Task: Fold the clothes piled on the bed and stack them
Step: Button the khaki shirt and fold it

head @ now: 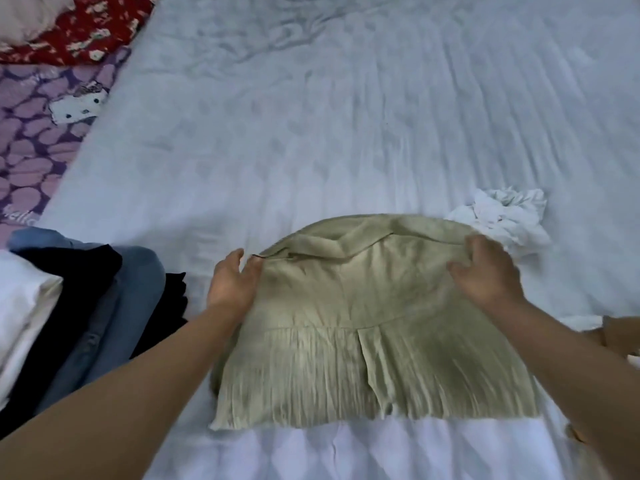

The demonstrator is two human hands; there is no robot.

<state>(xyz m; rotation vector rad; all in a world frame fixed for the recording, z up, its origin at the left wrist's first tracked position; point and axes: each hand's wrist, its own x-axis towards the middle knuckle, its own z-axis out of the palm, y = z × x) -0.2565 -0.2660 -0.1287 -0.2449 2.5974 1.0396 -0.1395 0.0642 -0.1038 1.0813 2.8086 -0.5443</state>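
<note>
A pale olive pleated garment (367,327) lies folded in front of me on the white bed sheet (311,133). My left hand (233,282) holds its left edge, thumb on top of the cloth. My right hand (485,271) rests on the upper right part of the garment with fingers curled into the fabric. A stack of folded clothes (86,306) in white, black and blue denim sits at the left. A crumpled white garment (502,220) lies just beyond my right hand.
A purple patterned blanket (38,140) and a red floral cloth (86,26) lie at the far left corner. Wrinkled sheet stretches across the far side of the bed. A brownish item (620,334) shows at the right edge.
</note>
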